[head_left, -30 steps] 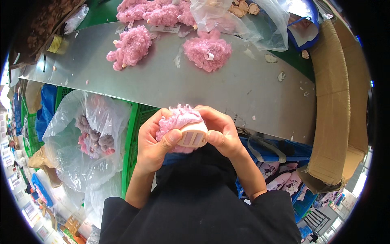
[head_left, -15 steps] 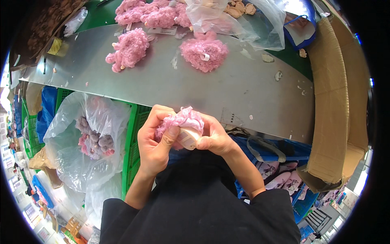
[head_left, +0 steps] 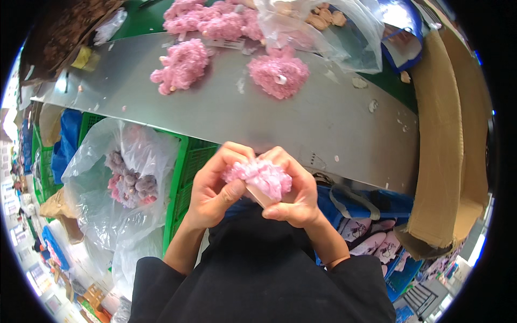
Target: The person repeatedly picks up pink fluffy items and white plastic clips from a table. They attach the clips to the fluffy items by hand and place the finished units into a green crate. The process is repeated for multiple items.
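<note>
- Far left, below the table edge: a clear plastic bag point(head_left: 102, 183) sits in a green crate point(head_left: 186, 177), part-filled with pink and grey fluffy pieces.
- Centre left: the left hand point(head_left: 215, 188) closes on a pink fluffy piece point(head_left: 261, 177), thumb pressed to its front, fingers curled behind it.
- Centre: the piece is held in the air just in front of the person's chest, near the edge of the grey table point(head_left: 301, 124), touching nothing but the two hands; a pale, stiffer part shows beneath the fluff.
- Centre right: the right hand point(head_left: 296, 196) clamps the same piece from the other side, so both hands grip it together.
- Above, on the table: two loose pink tufts point(head_left: 183, 64) point(head_left: 279, 72) lie apart, with more heaped behind and another clear bag point(head_left: 323, 32) at the back.
- Right: a cardboard box point(head_left: 452, 145) stands open beside the table.
- Risk, as judged: fingers squeezing soft pile could pull strands loose, or the pale part could slip out and drop into the gap by the crate.
</note>
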`<state>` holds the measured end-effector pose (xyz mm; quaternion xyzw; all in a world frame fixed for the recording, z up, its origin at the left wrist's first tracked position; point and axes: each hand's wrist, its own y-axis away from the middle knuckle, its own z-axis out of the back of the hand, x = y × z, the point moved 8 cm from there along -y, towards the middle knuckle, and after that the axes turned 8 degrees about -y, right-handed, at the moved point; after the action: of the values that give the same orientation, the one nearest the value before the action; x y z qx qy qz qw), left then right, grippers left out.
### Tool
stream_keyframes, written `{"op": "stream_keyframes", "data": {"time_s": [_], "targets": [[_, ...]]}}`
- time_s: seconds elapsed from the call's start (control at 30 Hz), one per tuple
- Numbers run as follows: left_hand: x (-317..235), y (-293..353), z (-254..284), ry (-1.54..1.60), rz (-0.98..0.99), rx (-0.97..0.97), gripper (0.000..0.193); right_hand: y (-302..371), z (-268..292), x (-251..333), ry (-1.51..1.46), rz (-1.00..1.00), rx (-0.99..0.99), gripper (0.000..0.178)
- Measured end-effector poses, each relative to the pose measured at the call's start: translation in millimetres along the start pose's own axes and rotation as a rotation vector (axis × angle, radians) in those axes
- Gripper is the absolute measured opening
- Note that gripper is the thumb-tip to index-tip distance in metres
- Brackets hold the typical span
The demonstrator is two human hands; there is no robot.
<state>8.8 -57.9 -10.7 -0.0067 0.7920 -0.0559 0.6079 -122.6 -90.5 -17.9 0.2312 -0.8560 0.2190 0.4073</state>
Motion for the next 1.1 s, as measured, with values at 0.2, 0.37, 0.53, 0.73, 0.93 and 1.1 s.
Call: {"op": "stream_keyframes", "data": {"time_s": [0.2, 0.37, 0.53, 0.73, 0.93, 1.1], "targets": [[-5, 2, -1, 0.066, 0.119, 0.175, 0.033, 5, -1, -1, 0.026, -0.112, -0.051, 0.054], [0, 17, 1, 0.227, 0.393, 0.244, 0.023, 1, -8, -10, -0.037, -0.224, -0.069, 0.051], [-5, 33, 6, 0.311, 0.431, 0.184, 0.026, -4, -17, -18, 0.021, -0.338, 0.005, 0.044], [0, 36, 16, 0.282, 0.291, 0.068, 0.033, -14, -30, -24, 0.033, -0.474, -0.048, 0.053], [-6, 37, 23, 0.134, 0.141, -0.125, 0.023, -25, -39, -29, 0.056, -0.458, -0.039, 0.063], [-16, 29, 40, -0.155, -0.023, -0.262, 0.018, -35, -40, -32, -0.005, -0.388, -0.039, 0.056]]}}
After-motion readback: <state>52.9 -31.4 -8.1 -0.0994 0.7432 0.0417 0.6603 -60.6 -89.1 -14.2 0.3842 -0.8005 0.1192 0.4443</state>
